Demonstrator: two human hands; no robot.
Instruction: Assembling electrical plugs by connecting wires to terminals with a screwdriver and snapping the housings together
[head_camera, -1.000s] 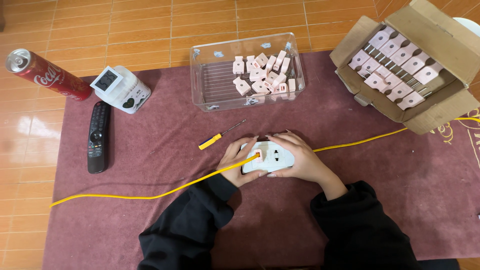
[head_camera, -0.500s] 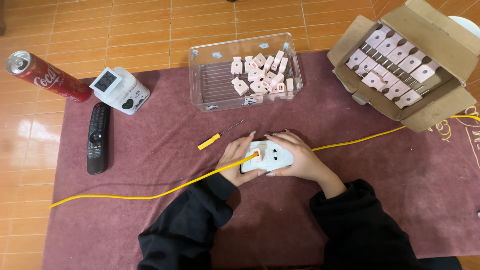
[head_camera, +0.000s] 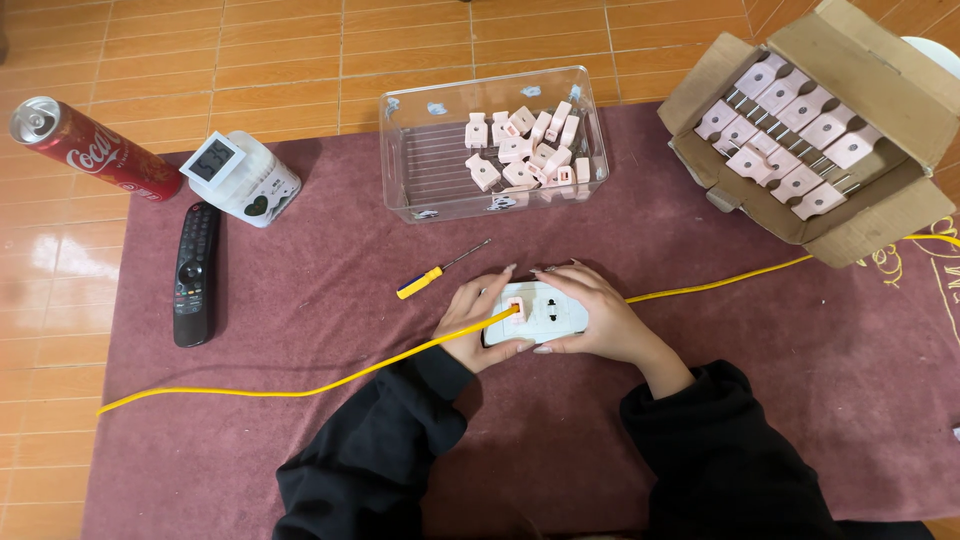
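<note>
One white socket block (head_camera: 545, 312) held at mat (head_camera: 300, 440) centre, small pink plug (head_camera: 516, 311) seated in it. Left hand (head_camera: 478, 322) curled round block's left end, right hand (head_camera: 590, 318) cupped over right end; fingers pressed against block. One yellow cable (head_camera: 300, 385) laid across mat through block. One screwdriver (head_camera: 432, 276) left of block; clear bin (head_camera: 495, 142) beyond it, cardboard box (head_camera: 810, 130) to far right. Bare mat left open around block.
</note>
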